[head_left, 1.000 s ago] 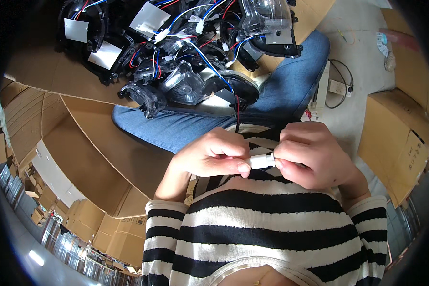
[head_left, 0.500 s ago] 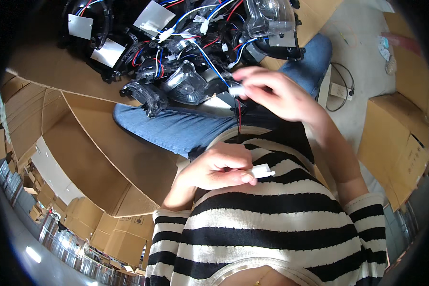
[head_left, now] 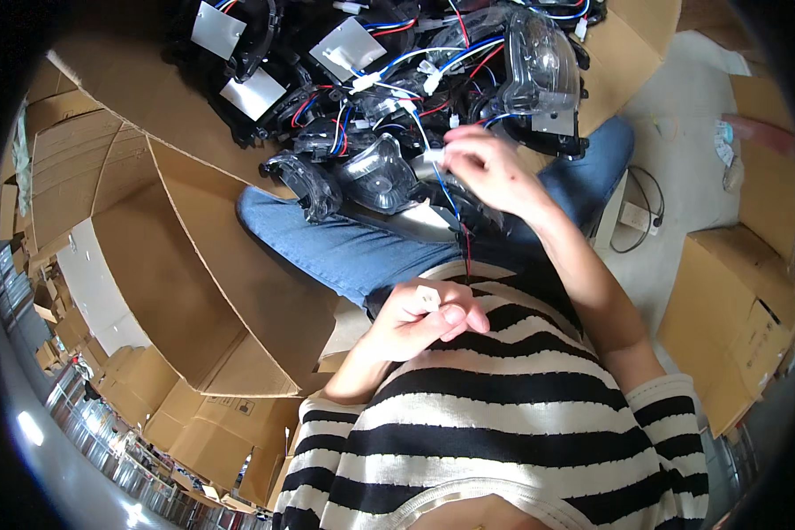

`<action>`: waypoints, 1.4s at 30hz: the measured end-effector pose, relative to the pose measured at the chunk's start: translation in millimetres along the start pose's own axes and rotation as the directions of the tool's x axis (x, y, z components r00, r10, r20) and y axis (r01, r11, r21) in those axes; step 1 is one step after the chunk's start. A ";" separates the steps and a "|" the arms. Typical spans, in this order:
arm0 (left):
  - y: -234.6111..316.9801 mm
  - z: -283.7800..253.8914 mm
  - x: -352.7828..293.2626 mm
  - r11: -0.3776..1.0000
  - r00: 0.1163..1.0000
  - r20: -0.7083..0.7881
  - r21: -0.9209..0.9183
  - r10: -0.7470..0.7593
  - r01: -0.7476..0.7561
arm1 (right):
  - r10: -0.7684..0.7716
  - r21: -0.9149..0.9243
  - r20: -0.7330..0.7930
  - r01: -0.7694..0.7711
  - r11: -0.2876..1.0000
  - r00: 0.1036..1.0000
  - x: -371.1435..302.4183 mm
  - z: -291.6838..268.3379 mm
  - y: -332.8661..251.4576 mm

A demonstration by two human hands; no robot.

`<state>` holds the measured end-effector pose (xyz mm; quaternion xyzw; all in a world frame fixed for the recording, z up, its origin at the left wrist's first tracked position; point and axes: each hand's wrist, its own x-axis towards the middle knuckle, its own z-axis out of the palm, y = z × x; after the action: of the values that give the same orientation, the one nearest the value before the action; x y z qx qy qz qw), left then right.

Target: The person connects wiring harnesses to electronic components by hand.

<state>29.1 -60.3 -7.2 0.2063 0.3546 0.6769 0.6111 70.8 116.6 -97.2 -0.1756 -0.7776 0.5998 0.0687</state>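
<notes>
My left hand (head_left: 422, 320) is curled in front of the striped top, closed on a small white plastic connector (head_left: 428, 299) that shows above the bent fingers. Above and to the right, my right hand (head_left: 495, 172) hovers at the near edge of a pile of clear-lensed lamps. Its fingers are smeared by motion, so whether they hold anything is unclear. A blue and white wire (head_left: 435, 168) runs down past its fingertips, and a red wire (head_left: 468, 252) hangs below. Nearest to it is a clear lamp (head_left: 380, 175) with a black housing.
More lamps (head_left: 543, 66) with white plugs and coloured wires lie on cardboard across my lap. Open cardboard boxes (head_left: 199, 309) stand at the left, another box (head_left: 724, 300) at the right. A power strip (head_left: 638, 216) with a black cable lies on the floor at the right.
The view has shifted, so the pile sits lower and further right. In my left hand the white connector has turned from pointing right to lying above the fingers. My right hand has moved slightly.
</notes>
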 end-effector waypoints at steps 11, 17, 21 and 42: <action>-8.6 -17.8 -26.5 0.990 0.965 -0.260 -0.140 -0.026 -0.011 | 0.072 0.114 0.426 -0.132 0.985 0.902 -11.6 20.7 -2.2; -1.5 -4.7 -18.6 0.993 0.999 0.023 0.110 0.039 -0.041 | 0.115 -0.033 0.733 -0.135 0.990 0.671 -6.3 7.2 -12.5; 2.5 -6.5 -19.5 0.986 0.997 0.027 0.152 -0.078 0.073 | 0.009 0.171 0.840 -0.281 0.944 0.543 -10.8 3.3 -15.6; -17.6 -11.4 12.3 0.623 0.838 -0.286 0.778 0.465 -0.081 | 0.324 0.452 0.119 -0.342 0.824 0.939 -60.4 16.5 -57.5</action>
<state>30.9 -51.0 -29.5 0.3215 0.6949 0.5896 0.2569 110.7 67.5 -40.4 -0.2757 -0.5692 0.7745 -0.0111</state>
